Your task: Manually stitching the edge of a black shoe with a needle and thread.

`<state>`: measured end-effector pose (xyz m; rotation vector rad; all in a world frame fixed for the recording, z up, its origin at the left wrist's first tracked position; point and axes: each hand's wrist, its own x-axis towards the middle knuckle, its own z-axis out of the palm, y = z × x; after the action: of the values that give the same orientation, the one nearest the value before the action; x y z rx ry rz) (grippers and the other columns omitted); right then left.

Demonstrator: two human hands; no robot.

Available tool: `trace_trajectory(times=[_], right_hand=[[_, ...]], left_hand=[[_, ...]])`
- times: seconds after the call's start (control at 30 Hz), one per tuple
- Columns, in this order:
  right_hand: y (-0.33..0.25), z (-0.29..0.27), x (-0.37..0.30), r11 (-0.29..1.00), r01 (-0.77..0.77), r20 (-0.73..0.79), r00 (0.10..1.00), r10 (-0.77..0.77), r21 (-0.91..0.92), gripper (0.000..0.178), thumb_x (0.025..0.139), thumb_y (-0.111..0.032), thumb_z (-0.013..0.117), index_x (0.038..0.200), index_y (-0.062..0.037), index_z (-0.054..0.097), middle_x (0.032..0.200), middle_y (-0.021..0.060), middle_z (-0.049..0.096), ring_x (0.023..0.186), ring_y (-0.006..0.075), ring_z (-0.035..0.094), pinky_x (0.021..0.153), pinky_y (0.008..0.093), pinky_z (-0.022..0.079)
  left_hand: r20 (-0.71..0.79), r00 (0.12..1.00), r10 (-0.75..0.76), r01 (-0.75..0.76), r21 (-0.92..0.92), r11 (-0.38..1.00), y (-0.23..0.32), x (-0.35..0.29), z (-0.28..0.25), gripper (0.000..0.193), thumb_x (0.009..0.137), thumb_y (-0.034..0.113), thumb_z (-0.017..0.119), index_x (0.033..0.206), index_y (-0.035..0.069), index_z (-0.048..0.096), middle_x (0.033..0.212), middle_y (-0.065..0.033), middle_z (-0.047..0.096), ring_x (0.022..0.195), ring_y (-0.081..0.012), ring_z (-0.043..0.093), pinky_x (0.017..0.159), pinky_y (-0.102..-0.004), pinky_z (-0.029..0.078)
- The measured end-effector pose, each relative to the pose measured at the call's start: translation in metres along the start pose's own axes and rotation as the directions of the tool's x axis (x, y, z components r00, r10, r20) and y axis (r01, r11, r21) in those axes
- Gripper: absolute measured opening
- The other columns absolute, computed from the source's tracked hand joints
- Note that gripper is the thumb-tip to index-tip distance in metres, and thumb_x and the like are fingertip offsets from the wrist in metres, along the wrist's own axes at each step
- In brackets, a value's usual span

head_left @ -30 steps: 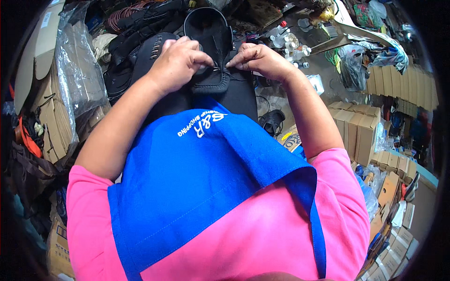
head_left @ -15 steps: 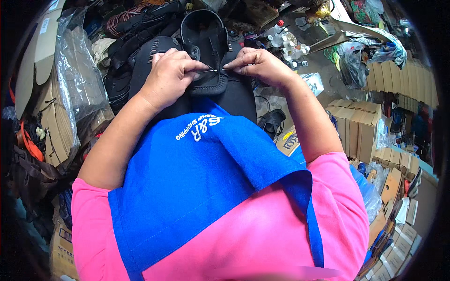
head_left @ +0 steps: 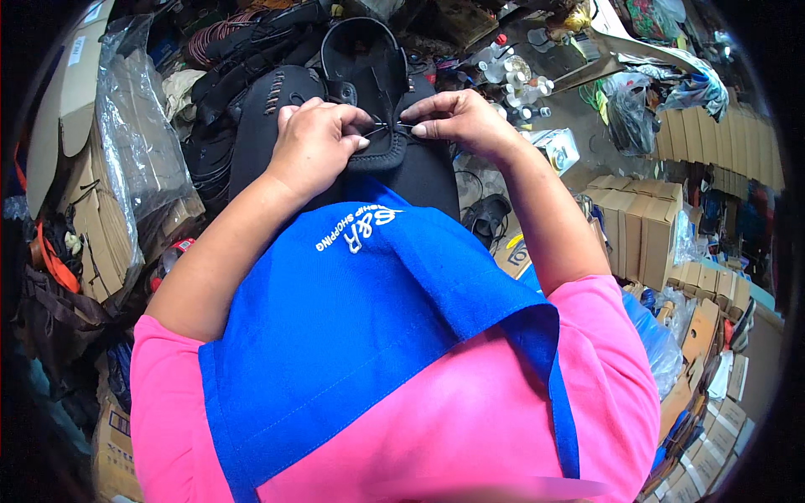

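Observation:
A black shoe or sandal [head_left: 391, 156] with a stitched rim lies across my lap, its rounded far end pointing away from me. Over its left side my left hand [head_left: 319, 138] is closed, thumb and finger pinching a thin, pale, needle-like strand [head_left: 379, 125]. From the opposite side my right hand [head_left: 461, 119] pinches another thin strand at the shoe's inner edge. Both strands meet the shoe between my hands; whether each is needle or thread, I cannot tell. A dark piece with brown stitches [head_left: 275, 92] rests on my left thigh.
Clear bottles [head_left: 516, 80] stand on the floor beyond my right hand, near a tin can [head_left: 560, 151]. Cardboard boxes [head_left: 641, 226] are stacked at the right. At the left are plastic-wrapped cardboard [head_left: 142, 126] and dark bundled straps or cords [head_left: 214, 109].
My left fingers have shifted slightly, and a strand now shows below them. My right fingers have spread a little at the shoe's edge. The shoe stays nearly in place.

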<state>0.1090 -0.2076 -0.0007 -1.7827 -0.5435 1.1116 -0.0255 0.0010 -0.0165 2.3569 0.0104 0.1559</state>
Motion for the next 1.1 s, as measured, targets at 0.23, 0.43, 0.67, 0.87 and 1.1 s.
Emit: trace_trajectory(times=[0.23, 0.43, 0.67, 0.87, 1.1], right_hand=[[0.002, -0.001, 0.012, 1.000, -0.004, 0.029, 1.000, 0.004, -0.005, 0.025, 0.080, -0.007, 0.074, 0.103, -0.0017, 0.068, 0.094, 0.0027, 0.069, 0.086, 0.0087, 0.063, 0.081, 0.0237, 0.051], [-0.020, 0.005, 0.015, 0.952, -0.010, 0.013, 1.000, 0.015, -0.305, 0.015, 0.080, -0.010, 0.074, 0.091, -0.0017, 0.067, 0.085, 0.0003, 0.067, 0.079, 0.0066, 0.060, 0.074, 0.0227, 0.048], [-0.006, -0.014, 0.016, 0.982, 0.110, 0.118, 0.989, -0.092, -0.152, 0.017, 0.079, -0.017, 0.075, 0.084, -0.0031, 0.067, 0.077, -0.0019, 0.065, 0.075, 0.0064, 0.055, 0.072, 0.0252, 0.045], [0.000, -0.012, 0.001, 0.944, 0.225, -0.029, 0.971, -0.239, -0.241, 0.022, 0.079, -0.020, 0.076, 0.092, -0.0049, 0.067, 0.085, 0.0016, 0.057, 0.085, 0.0107, 0.054, 0.078, 0.0268, 0.045], [0.008, -0.024, -0.028, 0.943, 0.147, -0.068, 0.982, -0.175, -0.298, 0.018, 0.081, -0.020, 0.074, 0.089, -0.0046, 0.069, 0.088, 0.0025, 0.060, 0.088, 0.0127, 0.057, 0.079, 0.0283, 0.046]], left_hand=[[0.082, 0.972, -0.222, 0.230, -0.106, 0.967, 0.014, 0.016, 0.009, 0.020, 0.071, 0.016, 0.074, 0.088, 0.008, 0.068, 0.080, -0.0051, 0.069, 0.080, -0.0202, 0.063, 0.076, -0.0340, 0.047], [0.103, 0.992, -0.079, 0.078, 0.014, 0.997, 0.016, 0.019, 0.006, 0.018, 0.073, 0.017, 0.073, 0.088, 0.009, 0.068, 0.079, -0.0042, 0.068, 0.081, -0.0220, 0.062, 0.079, -0.0370, 0.045], [0.056, 0.971, 0.232, -0.239, 0.278, 0.930, 0.006, 0.012, -0.015, 0.008, 0.078, 0.017, 0.067, 0.084, 0.012, 0.066, 0.081, -0.0016, 0.061, 0.093, -0.0234, 0.055, 0.082, -0.0408, 0.035], [0.140, 0.989, 0.048, -0.079, 0.227, 0.971, 0.012, 0.003, -0.017, 0.007, 0.083, 0.014, 0.062, 0.089, 0.011, 0.061, 0.083, -0.0062, 0.061, 0.092, -0.0267, 0.056, 0.080, -0.0416, 0.037], [0.224, 0.975, 0.002, 0.007, -0.038, 0.999, 0.009, 0.015, -0.003, 0.011, 0.086, 0.011, 0.056, 0.095, 0.004, 0.058, 0.085, -0.0180, 0.063, 0.084, -0.0366, 0.062, 0.072, -0.0439, 0.047]])
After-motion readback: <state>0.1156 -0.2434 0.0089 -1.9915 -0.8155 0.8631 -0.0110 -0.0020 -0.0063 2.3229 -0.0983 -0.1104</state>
